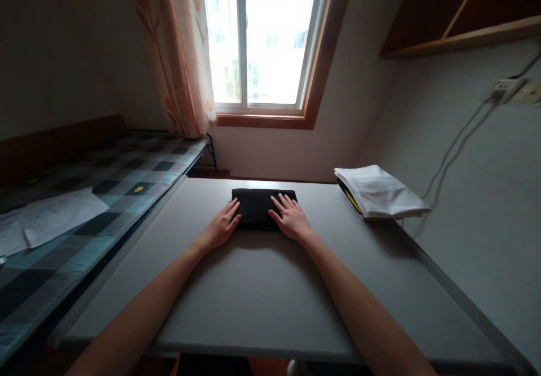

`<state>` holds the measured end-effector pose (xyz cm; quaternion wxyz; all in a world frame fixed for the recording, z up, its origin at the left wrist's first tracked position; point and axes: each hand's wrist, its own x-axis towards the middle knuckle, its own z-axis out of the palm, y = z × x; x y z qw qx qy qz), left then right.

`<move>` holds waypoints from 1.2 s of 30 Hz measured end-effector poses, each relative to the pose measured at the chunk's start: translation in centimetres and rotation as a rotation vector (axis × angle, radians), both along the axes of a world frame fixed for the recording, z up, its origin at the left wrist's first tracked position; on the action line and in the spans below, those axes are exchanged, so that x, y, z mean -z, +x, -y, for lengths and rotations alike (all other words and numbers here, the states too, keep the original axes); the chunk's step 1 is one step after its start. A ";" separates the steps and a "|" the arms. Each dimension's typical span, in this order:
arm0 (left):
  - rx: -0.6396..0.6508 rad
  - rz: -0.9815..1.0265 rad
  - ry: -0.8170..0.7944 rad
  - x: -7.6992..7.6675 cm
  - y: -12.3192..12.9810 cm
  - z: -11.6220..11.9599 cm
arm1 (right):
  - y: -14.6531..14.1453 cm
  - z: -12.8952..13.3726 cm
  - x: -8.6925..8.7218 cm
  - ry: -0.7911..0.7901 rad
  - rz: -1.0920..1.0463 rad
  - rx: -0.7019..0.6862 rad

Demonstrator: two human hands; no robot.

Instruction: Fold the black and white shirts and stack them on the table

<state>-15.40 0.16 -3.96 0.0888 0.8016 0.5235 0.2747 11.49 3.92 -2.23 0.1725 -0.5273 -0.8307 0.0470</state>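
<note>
A black, flat, rectangular folded item point(256, 209) lies on the pale table point(257, 291), near its far edge. My left hand point(222, 223) touches the item's left edge, with its fingers apart. On the item's right part, my right hand point(289, 216) rests flat with its fingers spread. Neither hand is closed round anything. What the black item is made of cannot be told.
White folded cloth point(380, 191) lies over something dark and yellow at the table's back right. Left of the table, papers point(63, 215) lie on a checked bed point(164, 166). A curtain point(181, 54) hangs beside the window; cables point(452, 145) run down the right wall.
</note>
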 end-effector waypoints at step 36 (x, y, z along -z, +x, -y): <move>0.157 -0.296 0.244 -2.0 0.6 1.5 | 1.5 -0.7 2.0 0.038 -0.399 0.223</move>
